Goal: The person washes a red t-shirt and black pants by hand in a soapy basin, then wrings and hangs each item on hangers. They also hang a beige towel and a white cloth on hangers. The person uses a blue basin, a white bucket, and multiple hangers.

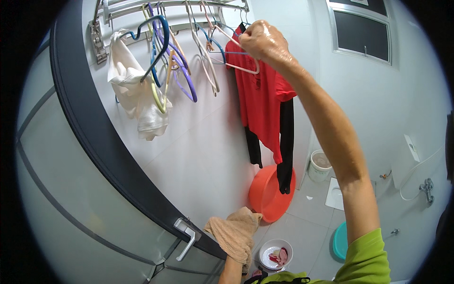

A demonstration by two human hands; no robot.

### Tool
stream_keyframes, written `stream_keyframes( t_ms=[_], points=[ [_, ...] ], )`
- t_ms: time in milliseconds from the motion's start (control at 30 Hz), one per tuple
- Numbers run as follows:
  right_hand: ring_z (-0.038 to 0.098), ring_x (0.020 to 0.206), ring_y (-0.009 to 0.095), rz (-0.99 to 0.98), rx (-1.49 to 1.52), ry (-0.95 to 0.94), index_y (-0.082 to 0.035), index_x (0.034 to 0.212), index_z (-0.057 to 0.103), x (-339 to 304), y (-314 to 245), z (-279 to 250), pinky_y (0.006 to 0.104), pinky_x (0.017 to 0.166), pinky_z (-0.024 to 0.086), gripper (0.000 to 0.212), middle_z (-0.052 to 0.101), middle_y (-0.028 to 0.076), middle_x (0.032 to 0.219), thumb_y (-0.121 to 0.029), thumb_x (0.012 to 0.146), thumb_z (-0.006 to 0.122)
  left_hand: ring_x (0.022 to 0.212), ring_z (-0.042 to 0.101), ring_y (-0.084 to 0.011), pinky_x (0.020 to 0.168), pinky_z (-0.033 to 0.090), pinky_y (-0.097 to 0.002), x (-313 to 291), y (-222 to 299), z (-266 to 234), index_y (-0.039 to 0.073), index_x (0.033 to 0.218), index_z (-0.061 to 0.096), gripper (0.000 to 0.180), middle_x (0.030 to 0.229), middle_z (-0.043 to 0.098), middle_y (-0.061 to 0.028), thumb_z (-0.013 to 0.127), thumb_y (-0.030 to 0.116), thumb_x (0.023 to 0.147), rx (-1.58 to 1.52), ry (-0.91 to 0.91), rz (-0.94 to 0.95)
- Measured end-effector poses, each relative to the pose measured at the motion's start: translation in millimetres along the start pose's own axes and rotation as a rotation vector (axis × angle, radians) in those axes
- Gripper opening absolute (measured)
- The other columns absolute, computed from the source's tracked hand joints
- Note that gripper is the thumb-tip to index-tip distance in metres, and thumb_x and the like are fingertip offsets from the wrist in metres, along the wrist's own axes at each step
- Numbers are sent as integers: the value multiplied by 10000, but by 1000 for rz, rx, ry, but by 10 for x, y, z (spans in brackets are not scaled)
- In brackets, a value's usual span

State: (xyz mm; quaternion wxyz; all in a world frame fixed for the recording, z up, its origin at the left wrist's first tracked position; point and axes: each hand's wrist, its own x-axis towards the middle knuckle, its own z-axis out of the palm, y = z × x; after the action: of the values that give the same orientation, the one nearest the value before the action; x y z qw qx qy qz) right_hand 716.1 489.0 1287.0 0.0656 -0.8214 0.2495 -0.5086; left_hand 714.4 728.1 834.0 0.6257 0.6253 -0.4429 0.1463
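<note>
My right arm reaches up to the rack, and my wet right hand (266, 41) is closed at the upper arm of a pale pink clothes hanger (243, 69); its fingertips are hidden. Just behind hangs a red shirt (260, 104), with black trousers or long black sleeves (286, 142) beside it. Low down, a tan towel (231, 234) is bunched over my left hand, whose fingers it hides; only my left forearm (231, 272) shows below. Several blue, purple, white and yellow-green hangers (182, 71) hang from the metal rack (165, 4). A white cloth (135, 90) hangs at its left end.
A dark-framed door (85, 109) with a metal handle (188, 236) stands close on the left. On the tiled floor are an orange tub (259, 191) leaning against the wall, a white basin (265, 250) with pink cloth, a lidless bucket (319, 168) and a teal basin (339, 241).
</note>
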Motion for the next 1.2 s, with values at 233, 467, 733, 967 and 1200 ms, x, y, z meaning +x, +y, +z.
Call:
stream_keyframes(
  t_ms=[233,467,733,967,1200],
  points=[
    [604,539,170,-305,-72,207,-71,857,774,398,600,-106,372,582,525,302,646,72,593,-304,917,591,1410,312,-332,1159,277,-452,-47,1,-64,24,1517,115,1116,1522,283,-216,821,455,768,-9,-32,-23],
    [595,519,164,-220,-182,215,-26,824,753,644,922,-124,361,564,521,306,630,87,574,-278,902,597,1408,321,-325,1157,284,-448,-91,8,-102,31,1513,138,1078,1520,296,-210,810,447,780,-23,-57,-30],
    [677,672,257,-134,-343,57,-54,745,729,223,847,87,437,686,542,206,684,135,680,-198,842,618,1405,330,-318,1154,292,-442,-122,44,-109,39,1508,164,1036,1516,310,-203,798,439,793,-37,-85,-17],
    [657,579,278,-231,-213,233,-38,695,691,224,526,-69,425,607,549,256,641,135,587,-194,869,588,1403,339,-312,1152,299,-437,-256,52,-199,47,1503,186,999,1514,322,-197,787,432,804,-33,-98,-28],
    [682,627,309,-220,-198,380,-44,777,741,371,259,-12,431,642,567,272,685,164,682,-236,893,588,1400,348,-305,1149,307,-433,-609,106,-433,54,1499,209,962,1511,335,-191,776,424,816,-11,-116,-82]
  ],
)
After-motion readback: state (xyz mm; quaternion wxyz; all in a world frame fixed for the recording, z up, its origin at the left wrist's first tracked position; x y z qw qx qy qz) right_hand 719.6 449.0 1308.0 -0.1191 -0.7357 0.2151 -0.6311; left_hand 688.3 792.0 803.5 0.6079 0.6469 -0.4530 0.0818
